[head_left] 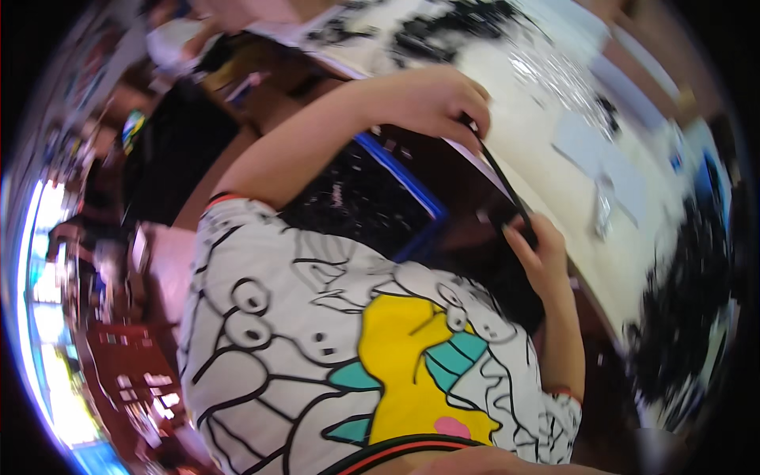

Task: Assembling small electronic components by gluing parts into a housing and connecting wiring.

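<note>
A thin black strip (500, 176) is stretched between my two hands at the edge of a white table. My left hand (443, 101) has its fingers curled round one end of it. The other end is pinched between the thumb and fingers of my right hand (545, 255). Motion smears the picture, so the strip's exact kind cannot be made out. Below my left forearm, close to my body, is a blue-rimmed crate (404, 180) with many small black pieces in it.
On the white table (507, 87) lie a dark heap of black strips (455, 30), a glossy pile of clear plastic bags (554, 83) and a pale blue sheet (590, 150). A larger black heap (685, 297) spreads at the right. Another person (176, 39) is at the upper left.
</note>
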Tool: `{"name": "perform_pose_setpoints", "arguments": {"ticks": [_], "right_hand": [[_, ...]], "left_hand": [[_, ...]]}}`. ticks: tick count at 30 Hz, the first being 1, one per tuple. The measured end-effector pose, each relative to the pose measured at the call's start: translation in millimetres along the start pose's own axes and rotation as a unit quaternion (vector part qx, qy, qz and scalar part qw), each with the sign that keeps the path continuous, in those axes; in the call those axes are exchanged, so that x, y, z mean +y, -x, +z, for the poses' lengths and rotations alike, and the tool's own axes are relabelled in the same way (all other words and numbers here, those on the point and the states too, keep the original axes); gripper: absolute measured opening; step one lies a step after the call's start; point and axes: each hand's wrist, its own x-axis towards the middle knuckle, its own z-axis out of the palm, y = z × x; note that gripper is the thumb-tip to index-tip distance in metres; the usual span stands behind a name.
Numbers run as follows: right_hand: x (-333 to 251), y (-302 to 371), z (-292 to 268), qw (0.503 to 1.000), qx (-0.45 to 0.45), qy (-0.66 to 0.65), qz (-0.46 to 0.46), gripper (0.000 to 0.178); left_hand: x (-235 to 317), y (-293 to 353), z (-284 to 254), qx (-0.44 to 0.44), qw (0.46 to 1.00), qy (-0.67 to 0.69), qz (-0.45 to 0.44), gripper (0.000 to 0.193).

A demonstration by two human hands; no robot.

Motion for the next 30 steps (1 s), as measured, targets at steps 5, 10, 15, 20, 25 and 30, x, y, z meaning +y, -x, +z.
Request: {"name": "perform_pose_setpoints", "arguments": {"ticks": [5, 10, 15, 20, 25, 30], "right_hand": [[43, 43, 15, 0.965, 0.155, -0.17, 0.129, 0.014], [57, 70, 4, 0.959, 0.16, -0.169, 0.162, 0.017], [70, 79, 5, 0.966, 0.127, -0.15, 0.169, 0.024], [69, 80, 10, 0.981, 0.152, -0.012, 0.118, 0.022], [92, 88, 31, 0.972, 0.187, 0.037, 0.135, 0.031], [104, 90, 57, 0.977, 0.078, 0.107, 0.17, 0.064]], "left_hand": [[17, 4, 59, 0.428, 0.891, 0.118, -0.094, 0.028], [15, -45, 147, 0.35, 0.712, 0.584, -0.174, 0.061], [39, -96, 154, 0.377, 0.59, 0.711, -0.062, 0.041], [34, -89, 165, 0.365, 0.71, 0.601, -0.043, 0.055], [47, -84, 179, 0.341, 0.658, 0.671, -0.019, 0.052], [45, -70, 153, 0.367, 0.687, 0.627, 0.01, 0.046]]}}
